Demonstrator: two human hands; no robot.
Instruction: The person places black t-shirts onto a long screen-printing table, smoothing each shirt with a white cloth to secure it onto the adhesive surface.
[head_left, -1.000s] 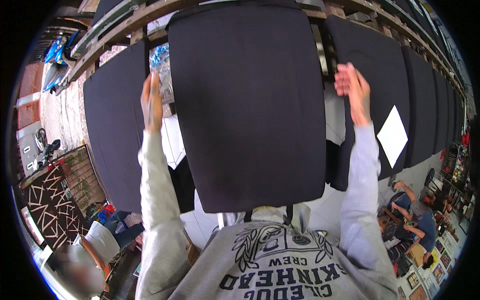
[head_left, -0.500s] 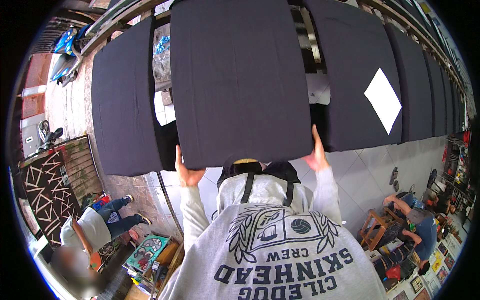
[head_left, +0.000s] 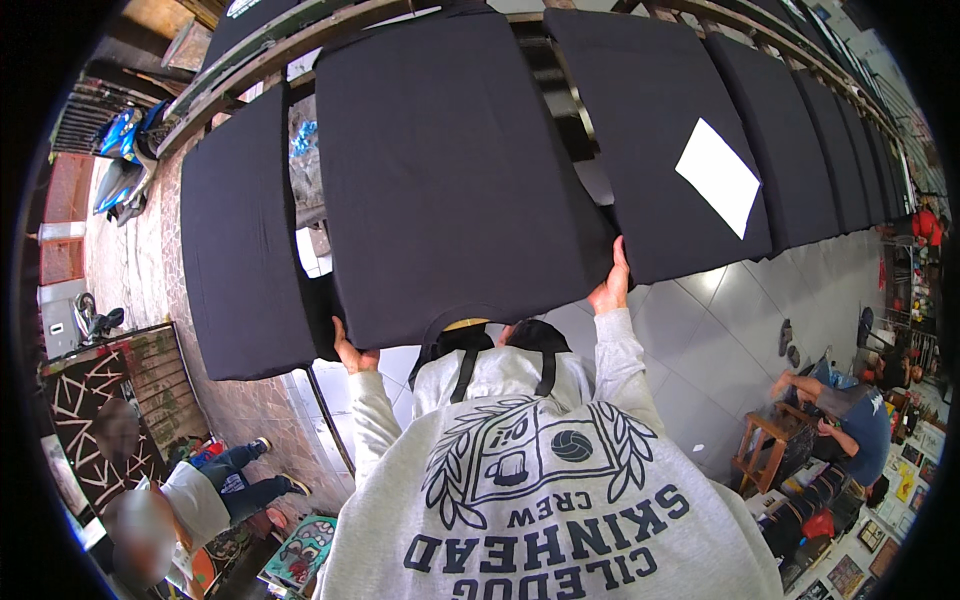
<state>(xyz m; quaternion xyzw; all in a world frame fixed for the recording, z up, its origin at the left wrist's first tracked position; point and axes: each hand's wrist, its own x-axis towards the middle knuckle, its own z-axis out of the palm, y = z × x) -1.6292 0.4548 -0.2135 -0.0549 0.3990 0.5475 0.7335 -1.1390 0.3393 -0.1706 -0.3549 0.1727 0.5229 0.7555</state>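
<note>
A black T-shirt (head_left: pixel 440 170) is stretched flat over a board in front of me, its neckline curving at the near edge. My left hand (head_left: pixel 355 352) holds the near left corner of the shirt, thumb along its side and the other fingers mostly hidden. At the near right corner, my right hand (head_left: pixel 610 290) grips the cloth in the same way, its thumb pointing up the side edge. Loose black cloth hangs beside the board near each hand. To the right, a white diamond-shaped piece (head_left: pixel 720 178) lies on another black-covered board (head_left: pixel 650 110).
Another black-covered board (head_left: pixel 240 230) stands at the left, and several more run off to the right along a rail (head_left: pixel 330 30). One person (head_left: pixel 215 490) sits at lower left; another (head_left: pixel 850 420) is at lower right by a wooden stool (head_left: pixel 765 445). A blue motorcycle (head_left: pixel 125 160) stands far left.
The view has shifted, so the boards sit differently in it. Both hands stay at the shirt's near corners, and the cloth by my right hand now slants outward toward it.
</note>
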